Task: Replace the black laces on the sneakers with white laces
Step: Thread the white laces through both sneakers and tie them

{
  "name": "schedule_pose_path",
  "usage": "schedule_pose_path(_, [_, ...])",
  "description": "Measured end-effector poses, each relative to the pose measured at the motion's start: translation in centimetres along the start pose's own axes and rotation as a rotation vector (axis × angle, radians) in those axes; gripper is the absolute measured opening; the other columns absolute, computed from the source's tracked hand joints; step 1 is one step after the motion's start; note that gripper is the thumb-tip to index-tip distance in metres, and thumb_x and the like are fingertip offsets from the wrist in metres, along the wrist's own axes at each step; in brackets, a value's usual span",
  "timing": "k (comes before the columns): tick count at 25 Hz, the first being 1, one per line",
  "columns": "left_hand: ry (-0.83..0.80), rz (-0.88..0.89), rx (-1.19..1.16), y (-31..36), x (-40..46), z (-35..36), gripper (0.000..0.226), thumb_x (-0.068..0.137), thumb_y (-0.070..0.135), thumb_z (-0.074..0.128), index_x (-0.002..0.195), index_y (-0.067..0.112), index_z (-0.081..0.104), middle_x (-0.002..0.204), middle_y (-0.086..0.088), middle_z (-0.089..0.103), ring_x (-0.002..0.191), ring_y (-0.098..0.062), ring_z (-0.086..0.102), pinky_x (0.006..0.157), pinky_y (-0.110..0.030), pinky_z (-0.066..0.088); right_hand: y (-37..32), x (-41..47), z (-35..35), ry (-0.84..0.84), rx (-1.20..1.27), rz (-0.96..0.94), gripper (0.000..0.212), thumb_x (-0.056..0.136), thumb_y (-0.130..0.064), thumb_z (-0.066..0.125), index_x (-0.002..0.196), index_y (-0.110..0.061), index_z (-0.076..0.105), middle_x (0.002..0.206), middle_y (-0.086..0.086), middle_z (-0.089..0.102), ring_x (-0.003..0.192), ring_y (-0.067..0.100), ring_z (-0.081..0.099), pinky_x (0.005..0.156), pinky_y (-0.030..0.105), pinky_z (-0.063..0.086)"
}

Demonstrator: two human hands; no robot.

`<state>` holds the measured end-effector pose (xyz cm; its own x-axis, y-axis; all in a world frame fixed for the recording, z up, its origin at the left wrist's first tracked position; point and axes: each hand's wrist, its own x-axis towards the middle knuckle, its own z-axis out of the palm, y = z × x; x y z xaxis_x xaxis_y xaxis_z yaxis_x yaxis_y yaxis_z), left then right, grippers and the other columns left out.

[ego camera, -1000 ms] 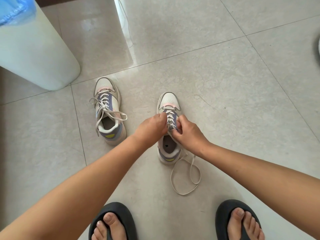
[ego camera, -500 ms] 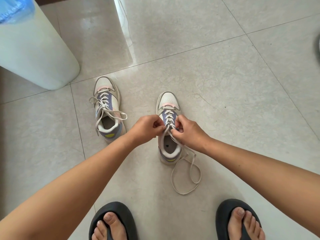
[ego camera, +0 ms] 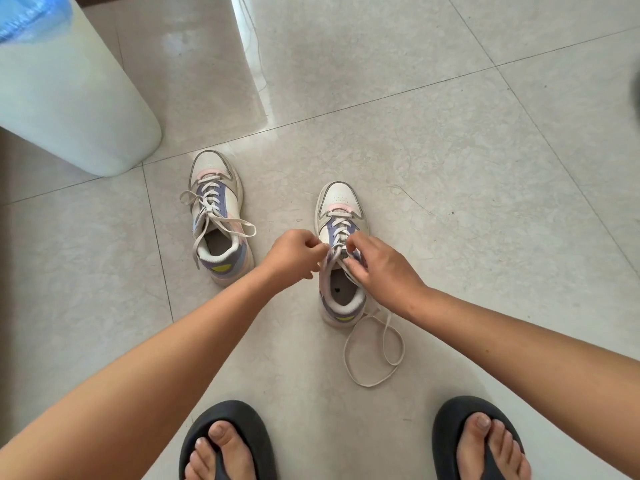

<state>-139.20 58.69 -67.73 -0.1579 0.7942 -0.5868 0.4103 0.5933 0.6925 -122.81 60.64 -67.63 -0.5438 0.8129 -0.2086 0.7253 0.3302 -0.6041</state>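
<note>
Two white sneakers with purple and pink panels stand on the tiled floor, toes pointing away from me. The left sneaker is laced in white, its lace ends lying loose over its sides. Over the upper eyelets of the right sneaker, my left hand pinches the white lace at the shoe's left edge. My right hand pinches the same lace at the tongue. The lace's free end trails in a loop on the floor behind the heel. No black lace is in view.
A tall white cylindrical bin with a blue liner stands at the far left. My two feet in black flip-flops, the left foot and the right foot, are at the bottom edge. A thin cord hangs at the top.
My left hand has drawn back to the left off the tongue, uncovering the crossed lacing. My right hand stays at the upper eyelets.
</note>
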Motion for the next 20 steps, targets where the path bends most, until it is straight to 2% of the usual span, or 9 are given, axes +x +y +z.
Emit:
schedule_pose_path(4, [0.017, 0.165, 0.155, 0.1, 0.0, 0.0, 0.021, 0.086, 0.025, 0.066, 0.069, 0.013, 0.06, 0.066, 0.001, 0.059, 0.065, -0.013, 0.054, 0.071, -0.037, 0.052, 0.2, -0.3, 0.4, 0.017, -0.024, 0.002, 0.021, 0.092, -0.024, 0.057, 0.107, -0.011, 0.052, 0.097, 0.007, 0.053, 0.085, 0.021, 0.049, 0.07, 0.031, 0.043])
schedule_pose_path(6, [0.007, 0.164, 0.202, 0.9, 0.3, 0.2, 0.026, 0.086, 0.024, 0.065, 0.068, 0.005, 0.061, 0.067, -0.006, 0.059, 0.064, -0.016, 0.052, 0.071, -0.041, 0.052, 0.1, -0.4, 0.5, 0.035, -0.077, -0.007, 0.025, 0.091, -0.025, 0.057, 0.112, -0.012, 0.054, 0.1, 0.009, 0.05, 0.092, 0.024, 0.051, 0.07, 0.036, 0.047])
schedule_pose_path(8, [-0.025, 0.112, 0.198, 1.5, 0.4, 0.1, 0.028, 0.086, 0.023, 0.065, 0.065, 0.006, 0.059, 0.072, -0.013, 0.063, 0.067, -0.018, 0.055, 0.07, -0.039, 0.054, -0.1, -0.6, 0.7, 0.062, -0.14, -0.033, 0.027, 0.09, -0.025, 0.06, 0.114, -0.012, 0.058, 0.104, 0.011, 0.047, 0.093, 0.025, 0.051, 0.062, 0.038, 0.049])
schedule_pose_path(10, [-0.071, 0.048, 0.131, 1.6, 0.5, -0.1, 0.029, 0.088, 0.019, 0.063, 0.062, 0.009, 0.057, 0.069, -0.012, 0.061, 0.066, -0.018, 0.056, 0.068, -0.034, 0.055, -0.4, -0.5, 0.6, 0.077, -0.177, -0.071, 0.022, 0.086, -0.021, 0.066, 0.105, -0.009, 0.063, 0.106, 0.016, 0.048, 0.085, 0.028, 0.054, 0.05, 0.032, 0.04])
schedule_pose_path(12, [-0.131, 0.02, 0.116, 1.8, 0.2, -0.3, 0.031, 0.091, 0.015, 0.058, 0.062, 0.007, 0.052, 0.067, -0.011, 0.058, 0.061, -0.019, 0.058, 0.064, -0.03, 0.055, -0.5, -0.5, 0.5, 0.041, -0.286, -0.132, 0.023, 0.072, -0.015, 0.079, 0.087, -0.006, 0.066, 0.096, 0.02, 0.056, 0.069, 0.03, 0.058, 0.04, 0.024, 0.032])
schedule_pose_path(14, [-0.128, 0.089, 0.31, 2.4, 0.2, 0.2, 0.023, 0.092, 0.008, 0.048, 0.07, 0.005, 0.05, 0.076, -0.019, 0.062, 0.062, -0.027, 0.066, 0.054, -0.03, 0.051, -0.4, -0.3, 1.0, 0.02, -0.483, -0.171, 0.029, 0.056, -0.014, 0.086, 0.076, -0.008, 0.066, 0.088, 0.018, 0.063, 0.058, 0.028, 0.059, 0.032, 0.02, 0.031])
schedule_pose_path(15, [-0.101, 0.139, 0.452, 2.8, 0.1, 0.6, 0.013, 0.091, 0.004, 0.043, 0.081, 0.004, 0.051, 0.085, -0.021, 0.063, 0.07, -0.032, 0.067, 0.052, -0.032, 0.046, -0.3, -0.2, 1.3, 0.023, -0.561, -0.178, 0.029, 0.053, -0.015, 0.086, 0.074, -0.008, 0.067, 0.086, 0.016, 0.065, 0.055, 0.025, 0.058, 0.031, 0.02, 0.032])
schedule_pose_path(17, [-0.003, 0.223, 0.628, 3.5, -0.1, 1.5, 0.013, 0.09, 0.001, 0.04, 0.099, 0.001, 0.049, 0.101, -0.021, 0.061, 0.088, -0.037, 0.062, 0.062, -0.032, 0.037, -0.4, -0.2, 1.8, 0.027, -0.655, -0.182, 0.027, 0.05, -0.014, 0.085, 0.071, -0.009, 0.067, 0.082, 0.013, 0.067, 0.052, 0.021, 0.056, 0.031, 0.021, 0.034])
schedule_pose_path(20, [0.1, 0.275, 0.401, 1.7, -0.8, 1.7, 0.008, 0.094, 0.014, 0.049, 0.097, 0.007, 0.049, 0.096, -0.01, 0.057, 0.092, -0.029, 0.055, 0.069, -0.027, 0.034, -0.6, -0.4, 1.8, 0.032, -0.582, -0.128, 0.025, 0.047, -0.01, 0.083, 0.063, -0.009, 0.064, 0.08, 0.013, 0.066, 0.051, 0.022, 0.056, 0.032, 0.02, 0.034])
